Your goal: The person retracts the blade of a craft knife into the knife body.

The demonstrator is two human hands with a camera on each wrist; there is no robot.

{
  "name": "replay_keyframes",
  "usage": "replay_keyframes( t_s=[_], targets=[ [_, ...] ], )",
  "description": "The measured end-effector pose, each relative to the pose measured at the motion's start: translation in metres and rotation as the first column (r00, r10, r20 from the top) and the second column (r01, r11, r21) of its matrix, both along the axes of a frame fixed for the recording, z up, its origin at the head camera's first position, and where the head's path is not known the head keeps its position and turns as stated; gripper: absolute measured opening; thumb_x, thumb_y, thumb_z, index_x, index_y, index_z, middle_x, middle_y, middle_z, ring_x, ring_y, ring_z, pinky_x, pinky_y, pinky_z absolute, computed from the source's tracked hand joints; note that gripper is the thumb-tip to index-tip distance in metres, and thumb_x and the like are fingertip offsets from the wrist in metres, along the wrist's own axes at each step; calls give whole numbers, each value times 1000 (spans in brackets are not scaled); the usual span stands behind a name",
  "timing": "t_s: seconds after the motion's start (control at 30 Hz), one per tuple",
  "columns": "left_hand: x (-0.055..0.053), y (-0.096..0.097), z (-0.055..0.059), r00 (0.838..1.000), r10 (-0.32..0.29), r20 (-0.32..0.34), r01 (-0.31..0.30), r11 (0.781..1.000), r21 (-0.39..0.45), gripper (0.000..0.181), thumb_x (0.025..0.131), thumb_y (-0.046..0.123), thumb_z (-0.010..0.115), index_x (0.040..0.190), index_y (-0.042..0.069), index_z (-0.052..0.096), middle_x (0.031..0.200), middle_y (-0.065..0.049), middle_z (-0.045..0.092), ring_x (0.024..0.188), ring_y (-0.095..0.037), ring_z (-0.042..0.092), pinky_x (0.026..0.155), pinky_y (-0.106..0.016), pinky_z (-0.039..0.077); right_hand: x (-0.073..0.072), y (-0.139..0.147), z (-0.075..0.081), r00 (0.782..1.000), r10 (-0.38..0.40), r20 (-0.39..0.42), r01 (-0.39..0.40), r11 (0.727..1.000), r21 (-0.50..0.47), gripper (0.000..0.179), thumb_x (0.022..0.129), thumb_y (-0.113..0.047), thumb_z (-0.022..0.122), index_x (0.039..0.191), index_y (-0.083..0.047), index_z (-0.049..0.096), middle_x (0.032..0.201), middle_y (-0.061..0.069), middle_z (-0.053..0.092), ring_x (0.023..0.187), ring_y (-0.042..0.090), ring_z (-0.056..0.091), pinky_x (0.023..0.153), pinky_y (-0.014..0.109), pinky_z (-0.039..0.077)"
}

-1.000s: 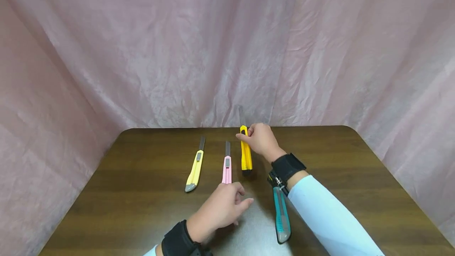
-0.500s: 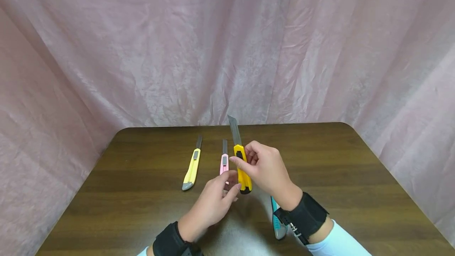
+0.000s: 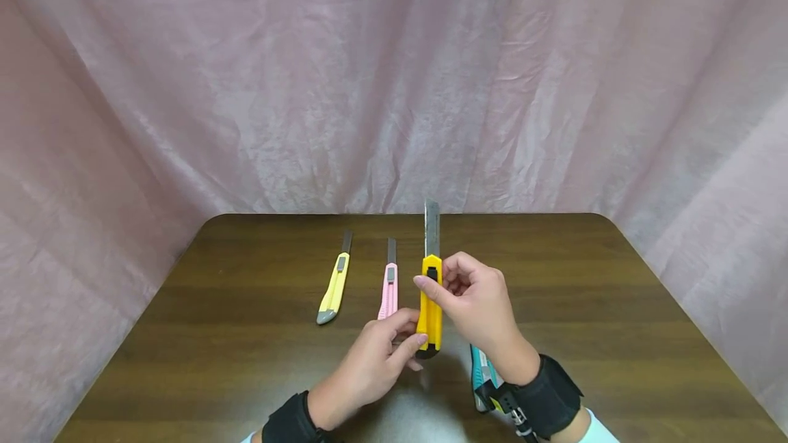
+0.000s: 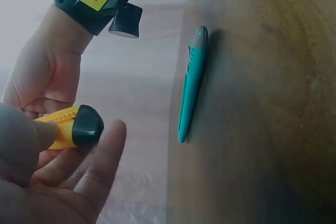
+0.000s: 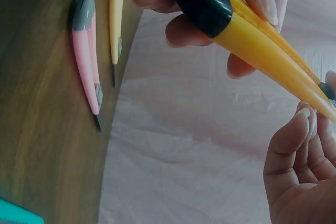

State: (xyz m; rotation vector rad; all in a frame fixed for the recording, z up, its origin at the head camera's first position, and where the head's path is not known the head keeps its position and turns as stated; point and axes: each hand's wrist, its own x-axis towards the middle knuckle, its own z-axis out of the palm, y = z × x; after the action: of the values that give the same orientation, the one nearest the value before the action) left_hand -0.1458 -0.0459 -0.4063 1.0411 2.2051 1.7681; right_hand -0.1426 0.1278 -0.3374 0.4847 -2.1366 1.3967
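Observation:
A yellow utility knife point(image 3: 431, 313) with a black slider and black end cap is held up over the table, its long blade point(image 3: 432, 231) extended and pointing away. My right hand point(image 3: 486, 306) pinches it near the slider, thumb on the front. At the lower end, my left hand point(image 3: 372, 364) grips the handle between thumb and fingers. The left wrist view has the black end cap point(image 4: 87, 126) beside the left fingers. Behind the left hand lies a pink utility knife point(image 3: 389, 289), its lower end hidden in the head view but visible in the right wrist view.
A pale yellow utility knife point(image 3: 334, 286) with its blade out lies to the left on the brown wooden table point(image 3: 246, 333). Under the right wrist lies a teal utility knife point(image 3: 477, 371), partly covered. A pink curtain point(image 3: 345, 87) hangs behind the table's far edge.
My right hand has brought the yellow utility knife from the far side of the table toward me and raised it. My left hand has come to grip its lower end.

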Motion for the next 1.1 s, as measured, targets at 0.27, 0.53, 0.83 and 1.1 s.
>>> replay_keyframes(
  t_s=[0.27,0.53,0.83,1.1],
  targets=[
    [2,4,0,993,-61,103,49,992,117,21,93,1,58,113,8,55,95,-5,64,76,-26,65,54,-42,58,8,2,15,991,36,128,-22,994,-111,22,79,-9,77,76,-6,55,65,6,53,51,21,48,42,19,43],
    [7,10,5,983,-93,160,65,983,171,21,94,0,56,114,5,55,93,-9,62,69,-27,66,58,-39,58,0,10,9,970,107,221,-61,977,-203,17,85,-11,72,79,-3,58,67,12,55,54,32,52,45,28,54],
    [11,13,15,976,-79,204,49,988,148,22,93,-6,55,114,-2,52,94,-14,61,70,-33,65,60,-43,58,-7,16,3,956,133,262,-81,977,-198,15,92,-17,64,87,-4,67,69,9,58,54,23,53,49,26,54],
    [2,14,-4,967,-108,232,63,979,194,19,93,0,57,112,4,54,92,-11,62,73,-40,63,57,-53,55,-9,14,1,950,108,294,-50,979,-198,13,92,-10,63,88,1,67,74,19,59,57,21,52,52,23,53]
  ],
)
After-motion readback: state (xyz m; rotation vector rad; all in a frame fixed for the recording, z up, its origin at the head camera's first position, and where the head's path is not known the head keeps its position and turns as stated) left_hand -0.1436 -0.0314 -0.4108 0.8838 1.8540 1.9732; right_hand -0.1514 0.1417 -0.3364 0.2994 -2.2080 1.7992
